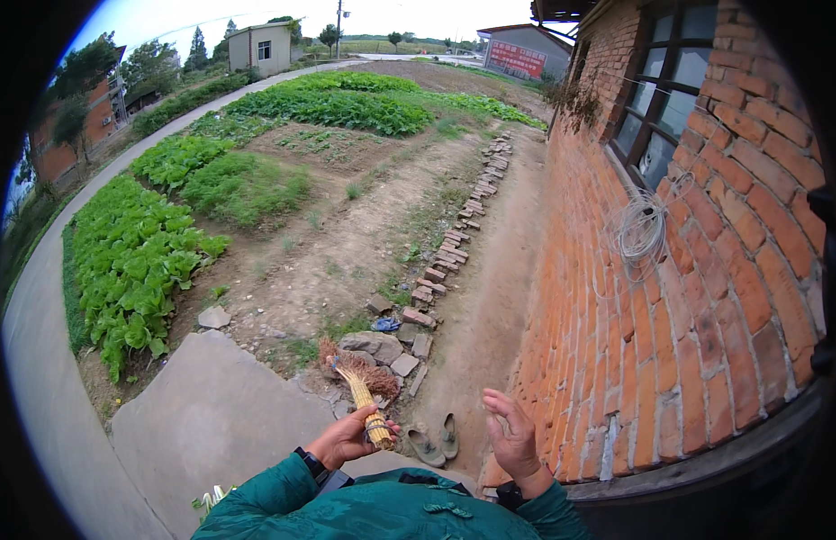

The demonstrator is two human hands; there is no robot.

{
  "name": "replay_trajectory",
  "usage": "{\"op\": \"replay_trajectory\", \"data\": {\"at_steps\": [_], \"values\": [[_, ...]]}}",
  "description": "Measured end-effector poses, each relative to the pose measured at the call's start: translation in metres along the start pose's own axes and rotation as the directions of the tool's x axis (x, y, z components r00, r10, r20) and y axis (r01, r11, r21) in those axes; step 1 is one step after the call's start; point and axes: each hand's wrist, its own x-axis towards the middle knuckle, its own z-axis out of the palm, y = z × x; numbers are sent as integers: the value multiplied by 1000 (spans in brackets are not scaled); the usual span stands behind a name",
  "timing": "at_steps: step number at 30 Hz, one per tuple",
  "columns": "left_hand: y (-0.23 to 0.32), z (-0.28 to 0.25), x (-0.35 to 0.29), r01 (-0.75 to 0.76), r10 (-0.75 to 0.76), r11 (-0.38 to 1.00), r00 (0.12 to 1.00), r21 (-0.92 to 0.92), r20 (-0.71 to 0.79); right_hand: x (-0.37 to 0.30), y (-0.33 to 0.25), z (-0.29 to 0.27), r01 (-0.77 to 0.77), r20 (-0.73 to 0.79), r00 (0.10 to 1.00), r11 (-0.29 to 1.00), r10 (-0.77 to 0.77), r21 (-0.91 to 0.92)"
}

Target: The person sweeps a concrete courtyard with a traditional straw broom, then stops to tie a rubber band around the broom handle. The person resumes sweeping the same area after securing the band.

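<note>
My left hand (pixel 347 438) is closed around the end of a short hand broom (pixel 364 400). Its handle is a bundle of pale yellow stalks bound with a dark band near my fingers. Reddish-brown bristles (pixel 379 373) fan out at the far end, over the stones and bricks on the ground. To the right, my right hand (pixel 513 434) is raised beside the brick wall, holding nothing, its fingers loosely bent and apart from the broom.
A pair of worn shoes (pixel 435 441) stands on the dirt just ahead. Loose bricks (pixel 454 247) form a line along the dirt path. The brick wall (pixel 634 360) rises close on the right, with coiled wire (pixel 640 228) hanging on it. Leafy vegetables (pixel 130 261) grow at left beside concrete (pixel 224 414).
</note>
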Motion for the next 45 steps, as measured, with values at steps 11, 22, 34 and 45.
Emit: {"op": "replay_trajectory", "data": {"at_steps": [11,22,34,45], "values": [[-61,30,-3,-233,258,909,966,347,-28,-2,22,100,-709,634,672,580,382,402],[-141,-33,-31,-361,507,817,820,448,-264,-67,30,124,-999,989,-39,-35,139,-35],[-195,-59,-154,-70,293,546,950,835,-112,-81,99,132,-955,924,-287,-147,252,-257],[-287,-150,-286,-279,561,681,793,677,-238,-159,98,110,-979,818,-161,12,552,-201]]}}
